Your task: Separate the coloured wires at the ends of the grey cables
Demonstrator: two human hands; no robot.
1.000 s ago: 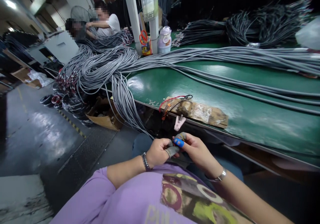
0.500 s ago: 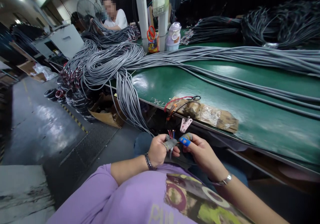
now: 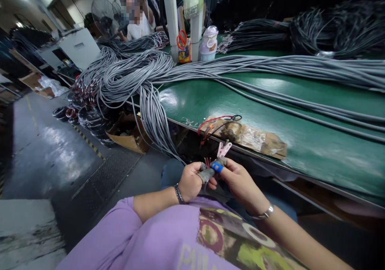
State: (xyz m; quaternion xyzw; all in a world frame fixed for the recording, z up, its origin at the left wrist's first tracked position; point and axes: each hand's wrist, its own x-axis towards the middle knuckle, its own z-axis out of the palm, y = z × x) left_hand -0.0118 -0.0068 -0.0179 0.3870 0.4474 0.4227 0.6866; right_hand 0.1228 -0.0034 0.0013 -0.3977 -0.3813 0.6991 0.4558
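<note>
My left hand (image 3: pixel 192 181) is closed round the end of a grey cable, and several thin reddish wires (image 3: pixel 207 162) fan up out of its grip. Grey coverings wrap some of its fingertips. Close against it, my right hand (image 3: pixel 236 178) pinches at the wires with blue tape on the thumb; the exact wire between its fingertips is hidden. Just behind the right fingertips stands a pink clothes peg (image 3: pixel 224 149) at the bench edge. Beyond it, a taped wooden block (image 3: pixel 255 139) with red and black leads (image 3: pixel 207 129) lies along the edge.
Grey cables (image 3: pixel 270 63) run across the green bench (image 3: pixel 192 101), and a looped bundle (image 3: pixel 155 117) hangs over its front edge. Black cables (image 3: pixel 261 33) lie at the back. A lilac cup (image 3: pixel 209 43) and red scissors (image 3: pixel 182 39) stand by the post. A co-worker (image 3: pixel 140 25) is behind.
My right hand has shifted slightly left, nearer the left hand, and the wires now show less. The co-worker has raised an arm.
</note>
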